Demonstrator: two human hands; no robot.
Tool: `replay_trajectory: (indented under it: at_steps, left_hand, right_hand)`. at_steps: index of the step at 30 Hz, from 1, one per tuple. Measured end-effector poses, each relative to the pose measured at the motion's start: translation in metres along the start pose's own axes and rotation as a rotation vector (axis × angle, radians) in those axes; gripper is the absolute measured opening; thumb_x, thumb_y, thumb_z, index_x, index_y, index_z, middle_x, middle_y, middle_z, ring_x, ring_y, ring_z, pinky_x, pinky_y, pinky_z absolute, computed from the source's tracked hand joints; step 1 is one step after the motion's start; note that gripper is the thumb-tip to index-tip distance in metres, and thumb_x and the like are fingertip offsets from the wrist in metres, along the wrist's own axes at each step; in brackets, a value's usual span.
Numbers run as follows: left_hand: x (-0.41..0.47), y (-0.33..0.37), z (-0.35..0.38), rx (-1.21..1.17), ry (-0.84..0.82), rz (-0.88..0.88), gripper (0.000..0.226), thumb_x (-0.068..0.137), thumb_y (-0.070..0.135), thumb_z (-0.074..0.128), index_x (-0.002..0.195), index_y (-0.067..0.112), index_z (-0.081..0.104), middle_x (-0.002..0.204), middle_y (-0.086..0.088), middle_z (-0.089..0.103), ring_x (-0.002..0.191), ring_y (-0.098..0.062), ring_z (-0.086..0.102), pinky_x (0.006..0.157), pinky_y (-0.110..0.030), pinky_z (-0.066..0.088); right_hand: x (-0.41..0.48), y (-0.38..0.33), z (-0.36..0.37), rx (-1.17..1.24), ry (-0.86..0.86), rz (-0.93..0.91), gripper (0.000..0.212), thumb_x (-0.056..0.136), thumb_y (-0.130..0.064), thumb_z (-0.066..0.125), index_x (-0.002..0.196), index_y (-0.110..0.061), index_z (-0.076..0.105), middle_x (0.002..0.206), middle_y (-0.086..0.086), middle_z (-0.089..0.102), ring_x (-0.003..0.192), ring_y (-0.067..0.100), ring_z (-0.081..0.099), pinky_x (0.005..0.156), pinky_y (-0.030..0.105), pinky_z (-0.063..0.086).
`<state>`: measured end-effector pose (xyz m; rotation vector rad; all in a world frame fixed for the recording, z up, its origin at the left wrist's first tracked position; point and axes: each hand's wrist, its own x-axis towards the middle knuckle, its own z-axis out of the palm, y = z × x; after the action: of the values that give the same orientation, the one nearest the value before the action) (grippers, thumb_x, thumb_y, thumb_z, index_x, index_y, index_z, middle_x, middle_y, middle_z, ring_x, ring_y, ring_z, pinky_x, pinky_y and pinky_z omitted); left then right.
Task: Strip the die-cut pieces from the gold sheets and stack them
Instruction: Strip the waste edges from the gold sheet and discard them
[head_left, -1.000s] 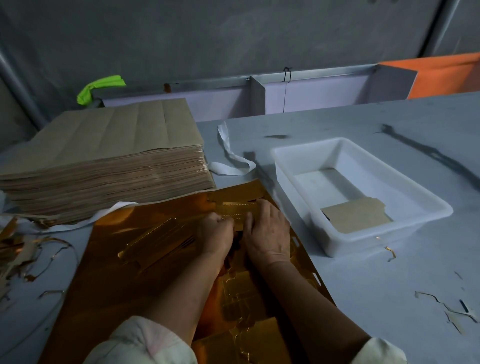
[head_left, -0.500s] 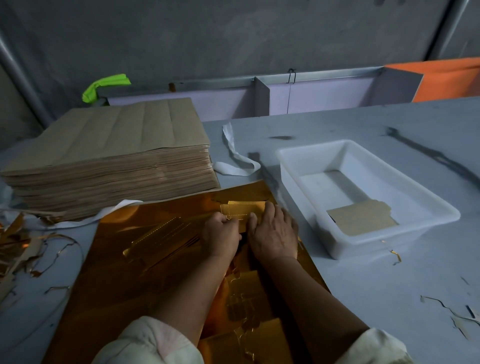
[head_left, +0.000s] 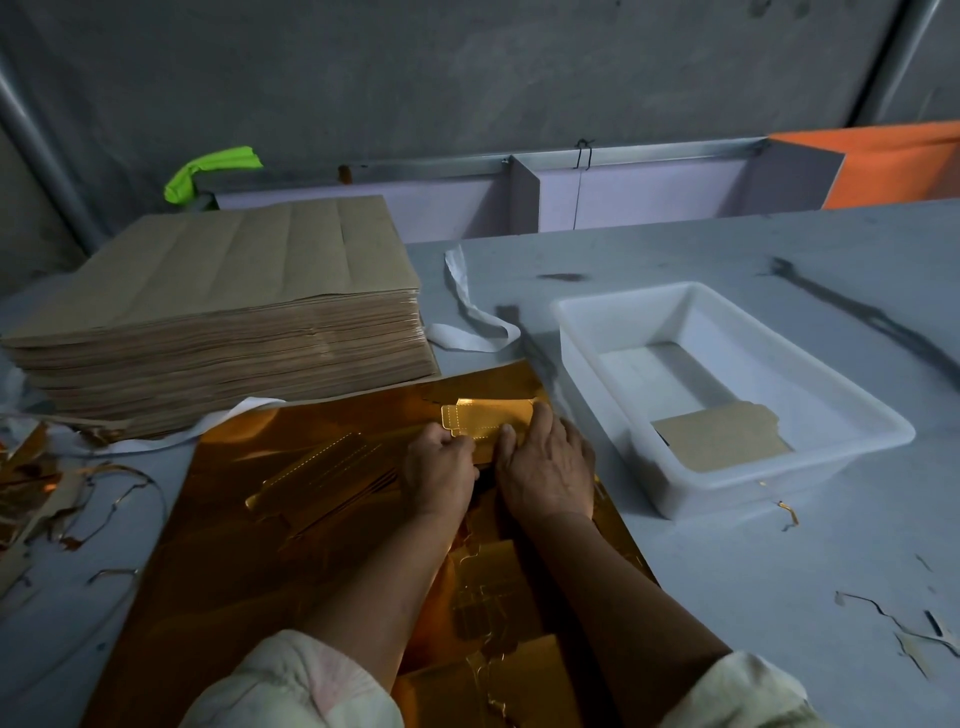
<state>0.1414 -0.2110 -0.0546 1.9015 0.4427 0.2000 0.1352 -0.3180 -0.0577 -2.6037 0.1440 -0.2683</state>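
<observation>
A large gold sheet (head_left: 249, 561) lies flat on the grey table in front of me. At its far edge a small gold die-cut piece (head_left: 485, 418) has lifted out of the sheet. My left hand (head_left: 439, 470) pinches the piece's near left corner with curled fingers. My right hand (head_left: 548, 467) lies flat beside it, fingers straight, pressing on the piece's right part and the sheet. More die-cut outlines show in the sheet between my forearms. A white plastic tray (head_left: 597, 332) to the right holds one brown-faced die-cut piece (head_left: 722, 436).
A tall stack of brown-backed sheets (head_left: 218, 312) stands at the back left, touching the gold sheet's far edge. Gold waste strips (head_left: 36, 499) litter the table's left side, and a few scraps (head_left: 914, 634) lie at the right. A white strap (head_left: 472, 312) curls behind the sheet.
The small gold piece has come up further out of the sheet at its far edge. Both hands have stayed close together at the same spot.
</observation>
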Motion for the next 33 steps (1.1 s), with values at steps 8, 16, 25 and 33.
replay_trajectory:
  at_steps: [8,16,25,33]
  left_hand:
    - [0.0024,-0.0001,-0.0008,-0.027,0.036,-0.020,0.018,0.096,0.023,0.055,0.078,0.024,0.053,0.074,-0.006,0.062,0.052,-0.010,0.051,0.044,-0.020,0.033]
    - [0.0019,0.0006,-0.0009,-0.119,0.035,-0.017,0.012,0.095,0.019,0.052,0.087,0.011,0.057,0.076,-0.012,0.056,0.062,-0.020,0.048,0.057,-0.033,0.036]
    - [0.0025,-0.0002,-0.0026,-0.174,0.050,-0.037,0.015,0.095,0.022,0.050,0.081,0.019,0.054,0.074,-0.010,0.051,0.067,-0.025,0.046,0.065,-0.037,0.035]
    - [0.0027,-0.0015,-0.0022,-0.218,0.062,-0.029,0.018,0.097,0.021,0.050,0.079,0.023,0.051,0.076,-0.008,0.051,0.063,-0.019,0.046,0.061,-0.035,0.036]
  right_hand:
    - [-0.0001,-0.0002,0.0003,0.011,0.018,0.001,0.055,0.102,-0.054,0.025,0.142,-0.017,0.034,0.146,0.008,0.048,0.139,0.025,0.038,0.115,0.043,0.026]
    - [-0.0004,-0.0001,-0.0002,0.029,0.012,0.012,0.050,0.102,-0.054,0.027,0.136,-0.019,0.039,0.140,0.006,0.051,0.135,0.026,0.041,0.114,0.044,0.028]
    - [0.0006,0.0000,-0.0003,0.035,0.020,0.006,0.046,0.102,-0.053,0.028,0.129,-0.020,0.044,0.132,0.005,0.055,0.131,0.023,0.044,0.112,0.042,0.030]
    - [-0.0003,0.0015,0.0003,0.041,0.032,-0.012,0.051,0.103,-0.053,0.025,0.140,-0.020,0.037,0.142,0.005,0.050,0.137,0.024,0.039,0.115,0.043,0.027]
